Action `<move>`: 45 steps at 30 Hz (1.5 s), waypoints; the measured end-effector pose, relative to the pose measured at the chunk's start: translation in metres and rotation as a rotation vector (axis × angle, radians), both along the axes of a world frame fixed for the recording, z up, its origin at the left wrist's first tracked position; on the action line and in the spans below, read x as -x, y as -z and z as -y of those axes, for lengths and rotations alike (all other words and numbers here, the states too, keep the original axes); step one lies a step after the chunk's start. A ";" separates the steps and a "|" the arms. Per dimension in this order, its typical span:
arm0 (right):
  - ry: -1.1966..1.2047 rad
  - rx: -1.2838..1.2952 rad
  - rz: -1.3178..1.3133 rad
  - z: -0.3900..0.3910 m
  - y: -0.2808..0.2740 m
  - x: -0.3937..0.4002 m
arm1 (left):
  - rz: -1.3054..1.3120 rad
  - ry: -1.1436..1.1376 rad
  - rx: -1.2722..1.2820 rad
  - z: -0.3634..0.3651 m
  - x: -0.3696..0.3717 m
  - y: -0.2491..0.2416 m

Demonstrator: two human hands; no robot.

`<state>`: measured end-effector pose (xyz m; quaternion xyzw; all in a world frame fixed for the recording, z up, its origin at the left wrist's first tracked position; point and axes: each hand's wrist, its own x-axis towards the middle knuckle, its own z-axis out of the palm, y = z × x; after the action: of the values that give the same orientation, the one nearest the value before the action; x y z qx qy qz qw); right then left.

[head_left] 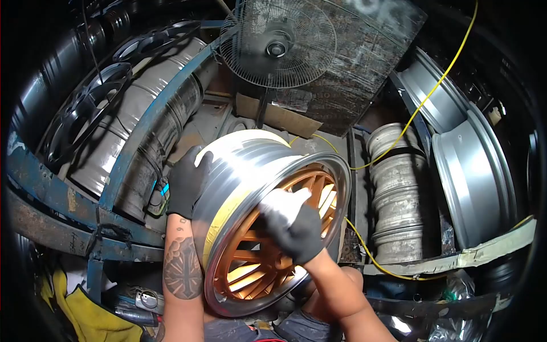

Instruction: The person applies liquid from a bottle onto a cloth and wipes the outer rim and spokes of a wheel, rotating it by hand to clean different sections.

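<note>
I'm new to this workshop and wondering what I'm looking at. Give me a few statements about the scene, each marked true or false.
1. The right hand holds a white, cloth-like wad. True.
2. The left hand is bare. False: it wears a dark glove and rests on the silver barrel of the wheel.
3. The wheel's spoked centre is blue. False: it is bronze-coloured.
4. A fan with a wire guard stands beyond the wheel. True.
5. The yellow cable hangs at the picture's upper left. False: it comes down from the upper right.
</note>
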<state>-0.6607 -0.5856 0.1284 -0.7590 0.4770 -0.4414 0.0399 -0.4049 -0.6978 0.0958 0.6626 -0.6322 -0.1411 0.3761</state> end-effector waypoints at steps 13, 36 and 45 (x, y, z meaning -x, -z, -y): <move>-0.060 0.064 -0.110 -0.004 -0.014 0.011 | -0.024 0.041 0.053 0.002 0.008 -0.004; 0.279 -0.162 -0.120 -0.002 0.001 0.017 | 0.021 0.004 0.034 0.015 -0.008 0.010; 0.024 0.133 0.030 0.012 -0.012 -0.002 | -0.151 0.041 -0.038 0.010 -0.002 0.003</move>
<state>-0.6589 -0.5980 0.1406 -0.7474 0.4549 -0.4841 -0.0088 -0.4030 -0.7073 0.0930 0.6441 -0.6126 -0.2100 0.4072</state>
